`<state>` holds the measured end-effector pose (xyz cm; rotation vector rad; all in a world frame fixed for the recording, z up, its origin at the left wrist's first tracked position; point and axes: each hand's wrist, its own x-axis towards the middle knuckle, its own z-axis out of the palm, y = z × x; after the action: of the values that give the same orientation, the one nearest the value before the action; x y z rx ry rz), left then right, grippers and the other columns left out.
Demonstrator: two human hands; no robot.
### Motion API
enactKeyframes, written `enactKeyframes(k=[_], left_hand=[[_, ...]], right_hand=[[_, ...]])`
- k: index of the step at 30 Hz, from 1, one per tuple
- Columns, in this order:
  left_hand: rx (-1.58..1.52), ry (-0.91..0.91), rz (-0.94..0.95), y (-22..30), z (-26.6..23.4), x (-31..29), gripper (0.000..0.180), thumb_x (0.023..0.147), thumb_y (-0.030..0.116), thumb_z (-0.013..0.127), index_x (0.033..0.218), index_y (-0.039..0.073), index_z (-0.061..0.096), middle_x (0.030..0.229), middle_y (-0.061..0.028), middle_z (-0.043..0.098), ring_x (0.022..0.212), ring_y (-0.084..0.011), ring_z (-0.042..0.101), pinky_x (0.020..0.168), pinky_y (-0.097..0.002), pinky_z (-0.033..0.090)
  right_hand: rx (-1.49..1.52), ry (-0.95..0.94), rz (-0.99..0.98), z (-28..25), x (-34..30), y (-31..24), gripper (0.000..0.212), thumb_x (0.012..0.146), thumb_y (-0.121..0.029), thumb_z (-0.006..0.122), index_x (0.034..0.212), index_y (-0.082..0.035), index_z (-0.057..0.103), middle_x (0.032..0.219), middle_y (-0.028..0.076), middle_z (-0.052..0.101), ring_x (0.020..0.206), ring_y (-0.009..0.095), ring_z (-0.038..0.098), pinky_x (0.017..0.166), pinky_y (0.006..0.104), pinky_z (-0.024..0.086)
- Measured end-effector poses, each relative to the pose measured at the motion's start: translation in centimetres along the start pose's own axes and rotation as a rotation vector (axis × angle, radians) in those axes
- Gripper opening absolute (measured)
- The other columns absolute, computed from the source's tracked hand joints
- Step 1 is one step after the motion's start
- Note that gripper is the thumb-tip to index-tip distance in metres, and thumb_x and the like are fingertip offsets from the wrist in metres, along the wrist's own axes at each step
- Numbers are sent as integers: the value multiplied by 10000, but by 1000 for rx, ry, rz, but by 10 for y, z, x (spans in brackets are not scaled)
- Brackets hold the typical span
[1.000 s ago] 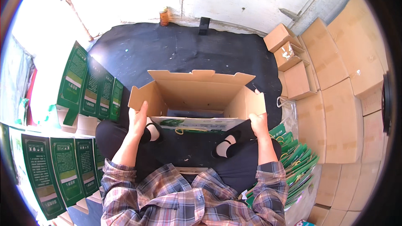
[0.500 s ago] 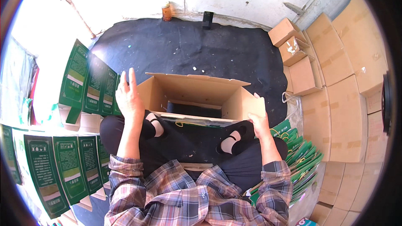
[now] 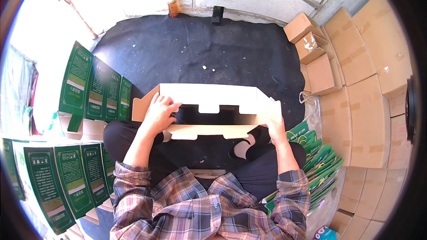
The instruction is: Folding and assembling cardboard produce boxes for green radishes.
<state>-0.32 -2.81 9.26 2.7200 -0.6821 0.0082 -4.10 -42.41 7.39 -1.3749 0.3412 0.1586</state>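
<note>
Between my bent knees stands a cardboard box (image 3: 187, 92), its top toward me, brown and pale on the inner faces. Its far flap, with notched tabs, leans over the opening, and the narrower near flap (image 3: 209, 130) juts toward me. My left hand (image 3: 156, 113) is closed over the left end of the box, fingers bent at the left side flap and the opening's corner. At the other end my right hand (image 3: 275, 129) grips the right side flap, thumb on the inner side. Through the gap between the flaps the inside looks dark.
Green printed cartons (image 3: 73, 180) stand in rows at my left. Flat green packages with yellow cords (image 3: 318, 164) lean in a stack by my right knee. Brown cardboard boxes (image 3: 367, 120) are piled along the right. By the far wall stand an orange jar (image 3: 173, 8) and a black object (image 3: 217, 16) on dark sheeting.
My left hand has come down from a raised, open pose onto the box's left end. The far flap now folds over the opening, and the near flap shows. My right hand stays on its end.
</note>
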Motion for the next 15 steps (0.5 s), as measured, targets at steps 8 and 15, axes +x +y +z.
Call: enactKeyframes(k=[8,15], left_hand=[[-1,-88,-52,7,-7,0,544,635,185,779,1154,134,622,994,-91,561,1066,-288,503,1102,-471,242],[56,593,67,19,-33,-17,479,670,168,758,1111,49,616,954,-82,554,899,-264,543,792,-377,447]], right_hand=[[-606,-295,-381,13,8,-5,600,863,-396,612,1340,-72,447,1472,120,319,1357,302,286,1070,428,273],[-910,-283,-353,24,13,7,584,913,-521,461,1265,-65,549,1472,97,325,1341,277,319,1078,380,281]])
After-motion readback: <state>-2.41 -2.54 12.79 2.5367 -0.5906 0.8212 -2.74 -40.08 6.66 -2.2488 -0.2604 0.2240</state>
